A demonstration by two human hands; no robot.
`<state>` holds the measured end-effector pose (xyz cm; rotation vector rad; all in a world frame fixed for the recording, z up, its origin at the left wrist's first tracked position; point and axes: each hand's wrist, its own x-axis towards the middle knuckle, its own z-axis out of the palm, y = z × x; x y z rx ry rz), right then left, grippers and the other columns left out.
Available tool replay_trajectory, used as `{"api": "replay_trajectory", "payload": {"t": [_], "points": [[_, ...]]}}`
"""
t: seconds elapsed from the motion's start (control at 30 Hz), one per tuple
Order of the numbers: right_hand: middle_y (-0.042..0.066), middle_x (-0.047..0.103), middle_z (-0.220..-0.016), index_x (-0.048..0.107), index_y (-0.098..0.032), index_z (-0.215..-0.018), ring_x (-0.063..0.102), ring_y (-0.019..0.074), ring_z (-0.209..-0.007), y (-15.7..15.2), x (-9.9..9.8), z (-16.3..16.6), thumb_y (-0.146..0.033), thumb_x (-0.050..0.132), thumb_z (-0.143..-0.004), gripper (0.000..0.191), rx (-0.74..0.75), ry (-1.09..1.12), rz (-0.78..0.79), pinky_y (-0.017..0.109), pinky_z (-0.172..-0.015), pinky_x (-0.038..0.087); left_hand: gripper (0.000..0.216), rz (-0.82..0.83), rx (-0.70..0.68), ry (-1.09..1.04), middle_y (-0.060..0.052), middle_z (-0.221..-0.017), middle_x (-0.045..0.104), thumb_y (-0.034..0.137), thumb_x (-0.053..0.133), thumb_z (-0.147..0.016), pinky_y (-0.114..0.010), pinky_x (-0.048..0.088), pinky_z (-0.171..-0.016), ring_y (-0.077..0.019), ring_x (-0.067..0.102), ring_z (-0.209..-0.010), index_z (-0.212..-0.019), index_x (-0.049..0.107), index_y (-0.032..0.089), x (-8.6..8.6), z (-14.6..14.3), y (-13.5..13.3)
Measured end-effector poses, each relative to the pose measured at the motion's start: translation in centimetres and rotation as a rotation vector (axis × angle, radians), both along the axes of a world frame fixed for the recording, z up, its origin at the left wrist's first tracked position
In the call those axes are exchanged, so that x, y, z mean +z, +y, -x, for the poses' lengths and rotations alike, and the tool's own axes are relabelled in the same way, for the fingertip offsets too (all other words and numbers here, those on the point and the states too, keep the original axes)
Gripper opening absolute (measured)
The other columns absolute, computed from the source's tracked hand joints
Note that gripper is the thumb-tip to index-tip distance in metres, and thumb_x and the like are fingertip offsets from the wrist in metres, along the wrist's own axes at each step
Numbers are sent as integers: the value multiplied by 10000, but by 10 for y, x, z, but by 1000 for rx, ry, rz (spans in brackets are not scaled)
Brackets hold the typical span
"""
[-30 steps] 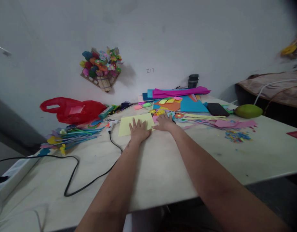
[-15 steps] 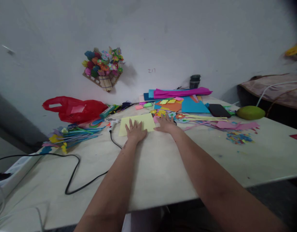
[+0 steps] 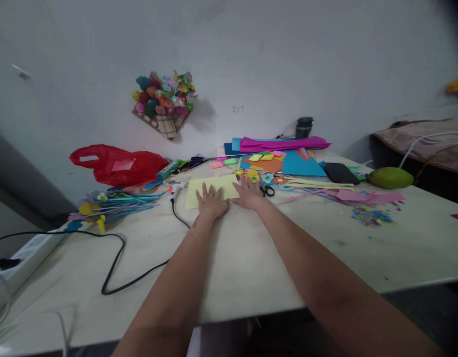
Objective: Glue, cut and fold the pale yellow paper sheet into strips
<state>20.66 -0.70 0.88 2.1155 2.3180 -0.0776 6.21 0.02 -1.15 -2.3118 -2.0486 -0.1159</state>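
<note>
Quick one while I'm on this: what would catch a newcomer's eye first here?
Probably the red plastic bag at the left back of the table, and the colourful flower bunch mounted on the wall above. Nearer the middle, the left hand lies spread on a pale yellow sheet, with the right hand at its right edge.

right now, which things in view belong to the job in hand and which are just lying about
In use, seemingly: yellow sheet, left hand on it, right hand at its edge.
Probably lying about: red bag, phone, green fruit, dark cup.
</note>
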Motion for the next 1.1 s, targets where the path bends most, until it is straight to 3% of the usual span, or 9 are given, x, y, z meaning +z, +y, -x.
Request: {"api": "replay_trajectory", "payload": {"t": [0.33, 0.7, 1.1], "points": [[51, -32, -1489, 130, -293, -1414, -116, 295, -1325, 7, -4, -27, -616, 359, -782, 746, -45, 57, 70, 514, -1019, -29, 688, 26, 7, -13, -19, -1476, 142, 622, 240, -770, -553, -95, -1021, -285, -179, -1312, -1379, 253, 301, 1, 4, 0], [70, -37, -1487, 125, -264, -1420, -117, 276, -1328, -1, -1, 2, -573, 316, -828, 695, 34, -7, 12, 513, -1021, -45, 661, 21, 14, -12, -14, -1473, 156, 598, 241, -784, -550, -86, -1026, -278, -162, -1319, -1374, 267, 301, 2, 1, -2], [67, -18, -1488, 159, -270, -1415, -81, 289, -1334, 0, 1, -5, -559, 346, -822, 685, 34, 14, 64, 526, -1019, -10, 647, 64, 59, -29, -19, -1475, 152, 566, 256, -787, -585, -74, -1010, -305, -152, -1317, -1378, 252, 302, 4, 13, 1]]}}
